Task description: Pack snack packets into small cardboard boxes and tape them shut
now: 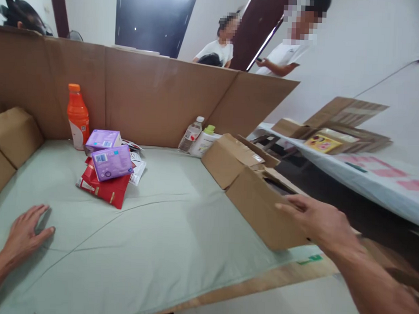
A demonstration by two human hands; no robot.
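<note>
My left hand [28, 231] rests on the pale green cloth [151, 246] at the left, its fingers and thumb apart and holding nothing. On the right, my right hand [317, 220] is closed on the upper edge of an open cardboard box [259, 209]; some of its fingers are hidden behind the edge. Ahead of my left hand lies a pile: two purple packs [112, 162] on top of a red pouch [107, 190] and a silvery sachet [138, 170]. An orange bottle [78, 116] stands upright behind the pile.
Cardboard panels [139, 95] wall off the back, and another cardboard piece [14, 132] stands at the left. A clear bottle [191, 135] and a white bottle with a green cap [205, 143] lean near the back right corner. Beyond are a second table [366, 181] and several people.
</note>
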